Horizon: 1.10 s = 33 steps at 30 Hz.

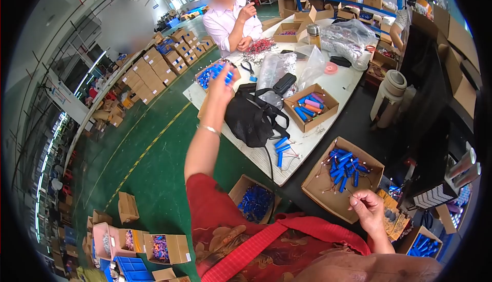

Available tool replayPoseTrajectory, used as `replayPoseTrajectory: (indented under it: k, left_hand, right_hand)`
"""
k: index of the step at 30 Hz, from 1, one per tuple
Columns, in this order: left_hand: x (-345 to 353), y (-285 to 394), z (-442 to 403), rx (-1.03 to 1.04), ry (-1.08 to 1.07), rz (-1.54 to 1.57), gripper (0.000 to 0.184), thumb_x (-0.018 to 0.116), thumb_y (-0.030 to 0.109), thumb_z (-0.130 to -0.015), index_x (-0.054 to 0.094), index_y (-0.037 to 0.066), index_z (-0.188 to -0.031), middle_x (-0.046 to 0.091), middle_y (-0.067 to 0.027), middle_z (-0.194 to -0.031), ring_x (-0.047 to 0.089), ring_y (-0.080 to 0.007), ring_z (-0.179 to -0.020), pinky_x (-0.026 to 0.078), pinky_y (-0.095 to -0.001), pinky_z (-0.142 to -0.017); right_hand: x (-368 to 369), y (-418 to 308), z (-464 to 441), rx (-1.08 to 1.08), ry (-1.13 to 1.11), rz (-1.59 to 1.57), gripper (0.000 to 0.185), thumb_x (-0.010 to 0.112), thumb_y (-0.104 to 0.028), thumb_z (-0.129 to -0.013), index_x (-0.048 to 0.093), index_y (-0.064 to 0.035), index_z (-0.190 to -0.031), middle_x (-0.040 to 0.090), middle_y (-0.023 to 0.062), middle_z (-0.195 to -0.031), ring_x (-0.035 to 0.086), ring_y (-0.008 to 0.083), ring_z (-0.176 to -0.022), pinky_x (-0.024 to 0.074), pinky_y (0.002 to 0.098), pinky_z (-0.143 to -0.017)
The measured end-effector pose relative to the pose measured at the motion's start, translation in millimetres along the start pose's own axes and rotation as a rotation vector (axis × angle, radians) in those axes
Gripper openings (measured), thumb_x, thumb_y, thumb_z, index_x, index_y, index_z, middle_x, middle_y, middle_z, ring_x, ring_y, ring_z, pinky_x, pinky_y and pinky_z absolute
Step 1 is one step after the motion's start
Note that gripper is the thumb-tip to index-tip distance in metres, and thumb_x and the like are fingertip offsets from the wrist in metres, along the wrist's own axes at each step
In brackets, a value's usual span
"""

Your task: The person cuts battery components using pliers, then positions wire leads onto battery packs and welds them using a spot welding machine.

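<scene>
My left hand (221, 86) reaches far forward over a cardboard box of blue cylindrical battery cells (206, 78) at the left edge of the white table. Its fingers curl around blue cells, partly hidden, so how many I cannot tell. My right hand (369, 211) is at the near right corner of an open cardboard box (320, 192). Thumb and forefinger pinch together on what looks like a thin wire (351, 194). In that box lies a pile of blue battery packs (344, 168) with wire leads and small white connectors.
On the white table (246, 151) are a black bag (251, 118), a box of mixed-colour cells (311, 109), loose blue packs (282, 151), scissors (248, 68) and plastic bags. Across it stands a person (233, 26). Below is another box of blue cells (254, 203). A thermos (390, 95) stands at right.
</scene>
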<state>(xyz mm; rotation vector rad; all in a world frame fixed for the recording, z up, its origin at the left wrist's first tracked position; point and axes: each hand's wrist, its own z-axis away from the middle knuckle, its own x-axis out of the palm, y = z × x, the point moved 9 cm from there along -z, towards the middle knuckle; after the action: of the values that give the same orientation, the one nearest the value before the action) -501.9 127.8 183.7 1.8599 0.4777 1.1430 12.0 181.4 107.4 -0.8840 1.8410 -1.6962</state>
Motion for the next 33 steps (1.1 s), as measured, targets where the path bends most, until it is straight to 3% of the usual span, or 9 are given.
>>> replayPoseTrajectory:
  k: [2, 5, 7, 10, 14, 17, 20, 26, 33]
  left_hand:
    - [-50, 22, -73, 0.045, 0.148, 0.006, 0.038, 0.068, 0.004, -0.074, 0.048, 0.004, -0.106, 0.060, -0.0103, -0.079, 0.061, -0.0187, -0.069, 0.054, -0.0296, -0.058]
    - [-101, 1, -107, 0.007, 0.401, 0.169, 0.021, 0.068, 0.003, -0.074, 0.055, 0.003, -0.091, 0.060, -0.0090, -0.074, 0.060, -0.0185, -0.065, 0.054, -0.0281, -0.055]
    - [-65, -35, -73, -0.148, 0.252, 0.130, 0.013, 0.067, 0.007, -0.076, 0.055, 0.005, -0.080, 0.059, -0.0063, -0.071, 0.060, -0.0175, -0.064, 0.053, -0.0272, -0.057]
    - [14, -100, 24, -0.425, -0.083, 0.113, 0.014, 0.066, 0.013, -0.079, 0.055, 0.006, -0.085, 0.060, -0.0060, -0.076, 0.059, -0.0162, -0.067, 0.051, -0.0260, -0.056]
    - [102, -150, 189, -0.797, -0.468, 0.140, 0.017, 0.063, 0.013, -0.081, 0.056, 0.008, -0.096, 0.059, -0.0063, -0.086, 0.059, -0.0163, -0.080, 0.050, -0.0276, -0.069]
    - [130, -185, 293, -1.135, -0.597, 0.096, 0.026, 0.065, 0.013, -0.079, 0.055, 0.010, -0.103, 0.059, -0.0038, -0.094, 0.060, -0.0173, -0.087, 0.050, -0.0296, -0.073]
    - [142, -210, 362, -1.268, -0.696, 0.138, 0.027, 0.068, 0.017, -0.077, 0.056, 0.012, -0.101, 0.059, 0.0008, -0.093, 0.059, -0.0116, -0.083, 0.050, -0.0278, -0.072]
    - [148, -226, 403, -1.370, -0.824, 0.072, 0.026, 0.067, 0.029, -0.078, 0.057, 0.014, -0.098, 0.060, 0.0016, -0.088, 0.059, -0.0108, -0.079, 0.050, -0.0265, -0.070]
    - [161, -238, 405, -1.244, -0.825, 0.055, 0.025, 0.067, 0.027, -0.078, 0.057, 0.013, -0.096, 0.057, 0.0031, -0.084, 0.055, -0.0078, -0.072, 0.047, -0.0227, -0.062]
  right_hand:
    - [-2, 8, -5, 0.008, 0.008, 0.056, 0.009, 0.060, -0.009, -0.083, 0.056, -0.0009, -0.084, 0.058, 0.0018, -0.072, 0.054, 0.0078, -0.062, 0.0442, 0.0202, -0.058]
    - [1, 16, -9, 0.021, 0.001, 0.079, 0.008, 0.060, -0.008, -0.083, 0.057, -0.0009, -0.083, 0.058, 0.0016, -0.072, 0.053, 0.0077, -0.062, 0.0440, 0.0201, -0.058]
    - [2, 22, -10, 0.040, -0.004, 0.084, 0.009, 0.060, -0.008, -0.083, 0.057, -0.0009, -0.083, 0.057, 0.0015, -0.072, 0.053, 0.0076, -0.062, 0.0438, 0.0201, -0.058]
    - [3, 26, -13, 0.050, 0.013, 0.095, 0.008, 0.060, -0.008, -0.083, 0.058, -0.0007, -0.081, 0.058, 0.0013, -0.070, 0.053, 0.0071, -0.062, 0.0433, 0.0200, -0.057]
    - [0, 24, -14, 0.029, 0.019, 0.168, 0.008, 0.060, -0.008, -0.083, 0.058, -0.0005, -0.080, 0.059, 0.0015, -0.068, 0.054, 0.0068, -0.062, 0.0433, 0.0205, -0.056]
    - [0, 15, -13, 0.005, 0.034, 0.161, 0.009, 0.061, -0.009, -0.083, 0.059, -0.0011, -0.080, 0.059, 0.0020, -0.067, 0.054, 0.0074, -0.061, 0.0434, 0.0209, -0.056]
    - [-2, 10, -11, -0.023, 0.026, 0.156, 0.007, 0.060, -0.008, -0.083, 0.058, -0.0014, -0.080, 0.059, 0.0027, -0.068, 0.055, 0.0081, -0.062, 0.0438, 0.0213, -0.057]
    - [2, -7, -5, -0.103, -0.008, 0.135, 0.006, 0.059, -0.005, -0.083, 0.059, -0.0003, -0.081, 0.060, 0.0032, -0.069, 0.055, 0.0089, -0.063, 0.0449, 0.0224, -0.059]
    - [12, -25, 4, -0.157, -0.084, 0.198, 0.005, 0.061, -0.005, -0.081, 0.059, -0.0002, -0.084, 0.061, 0.0061, -0.072, 0.059, 0.0123, -0.065, 0.0468, 0.0245, -0.058]
